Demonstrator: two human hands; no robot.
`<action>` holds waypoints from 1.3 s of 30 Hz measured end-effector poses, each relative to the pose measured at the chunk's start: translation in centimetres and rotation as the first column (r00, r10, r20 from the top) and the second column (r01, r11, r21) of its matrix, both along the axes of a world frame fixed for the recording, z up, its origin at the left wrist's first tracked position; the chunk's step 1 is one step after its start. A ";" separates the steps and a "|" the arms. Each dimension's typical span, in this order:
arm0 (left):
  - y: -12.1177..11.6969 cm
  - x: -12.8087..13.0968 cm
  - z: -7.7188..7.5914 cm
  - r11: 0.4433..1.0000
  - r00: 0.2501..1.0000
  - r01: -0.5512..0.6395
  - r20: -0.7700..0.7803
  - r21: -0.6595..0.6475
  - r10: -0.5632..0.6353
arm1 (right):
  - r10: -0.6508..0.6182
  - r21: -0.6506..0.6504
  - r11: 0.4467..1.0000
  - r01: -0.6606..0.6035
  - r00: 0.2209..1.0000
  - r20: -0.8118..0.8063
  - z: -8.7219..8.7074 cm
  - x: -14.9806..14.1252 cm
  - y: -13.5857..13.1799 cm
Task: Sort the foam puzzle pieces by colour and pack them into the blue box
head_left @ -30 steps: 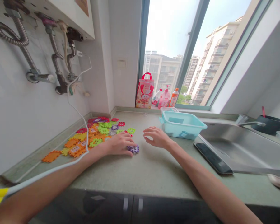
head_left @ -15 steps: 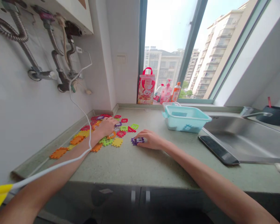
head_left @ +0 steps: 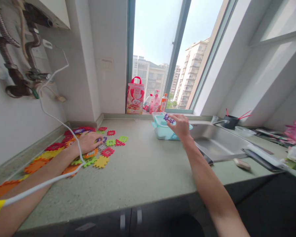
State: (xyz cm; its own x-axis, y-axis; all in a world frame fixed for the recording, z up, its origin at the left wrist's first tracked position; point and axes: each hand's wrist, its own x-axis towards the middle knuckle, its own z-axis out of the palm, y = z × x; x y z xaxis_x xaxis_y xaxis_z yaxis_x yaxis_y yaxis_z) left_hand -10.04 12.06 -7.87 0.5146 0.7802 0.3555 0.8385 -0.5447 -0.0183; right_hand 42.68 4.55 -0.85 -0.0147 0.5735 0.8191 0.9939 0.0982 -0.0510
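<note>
My right hand (head_left: 180, 125) pinches a purple toothed puzzle tile (head_left: 168, 118) with a window-like cut-out. It is raised above the near side of a light teal plastic box (head_left: 162, 132); some tile shapes show dimly through the wall. At the left, my left hand (head_left: 90, 141) rests low over a spread of coloured toothed tiles, its fingers bent around a purple tile (head_left: 104, 139) that is partly hidden. Around it lie a yellow tile (head_left: 101, 162), a red tile (head_left: 108, 151), a green tile (head_left: 111, 142) and a red triangular tile (head_left: 119, 142).
A white cable (head_left: 51, 180) hangs across my left forearm. Right of the box is a steel sink (head_left: 219, 141), with a phone (head_left: 207, 158) at its near-left edge, partly behind my right arm. A pink bag (head_left: 135, 99) and several bottles stand on the windowsill.
My right hand has lifted the purple tile off the counter and carried it right, up to the box. The view has turned right. My left hand stays at the tiles.
</note>
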 end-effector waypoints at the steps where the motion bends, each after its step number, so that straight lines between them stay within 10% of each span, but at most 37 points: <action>1: 0.0 0.0 0.0 1.000 1.000 -0.002 -0.012 -0.018 0.002 | -0.065 -0.042 0.997 0.064 0.998 -0.020 0.1 1.6 -0.1; 10: -0.8 0.4 0.4 0.998 0.996 -0.038 -0.076 0.052 0.042 | -0.300 -0.376 0.893 0.248 0.950 -0.086 0.1 5.4 -0.6; 14: -2.2 1.5 1.7 0.990 1.000 0.029 -0.015 0.141 -0.027 | -0.201 -0.110 0.975 0.194 0.978 -0.059 0.3 4.2 -0.3; 18: -5.0 4.3 2.9 0.957 0.962 0.245 0.081 0.155 -0.260 | 0.140 0.095 0.985 -0.143 0.990 0.032 -0.5 -0.7 0.5; 25: -8.3 9.1 1.5 0.858 0.857 0.512 0.047 0.030 -0.513 | 0.779 -0.341 0.598 -0.726 0.627 0.031 -5.2 -13.4 -0.8; 30: -5.2 4.1 3.5 0.975 0.984 0.164 0.044 0.153 -0.172 | 0.859 -0.523 0.391 -0.757 0.504 -0.088 -7.2 -16.7 -1.4; 35: -1.4 -3.5 4.1 0.924 0.942 -0.335 0.053 0.182 0.331 | 0.841 -0.543 0.391 -0.743 0.528 -0.116 -7.0 -16.3 -1.5; 39: -0.2 -5.2 3.1 0.909 0.918 -0.393 0.116 0.141 0.379 | 0.818 -0.548 0.425 -0.721 0.565 -0.108 -7.0 -16.4 -1.9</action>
State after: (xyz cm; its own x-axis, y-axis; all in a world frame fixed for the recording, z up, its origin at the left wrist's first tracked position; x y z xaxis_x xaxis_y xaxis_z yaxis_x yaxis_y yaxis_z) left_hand -15.24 11.85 -4.79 0.1472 0.8417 0.5195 0.9848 -0.1739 0.0027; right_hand 26.23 2.67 -7.88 -0.7510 0.5488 0.3673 0.5110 0.8352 -0.2031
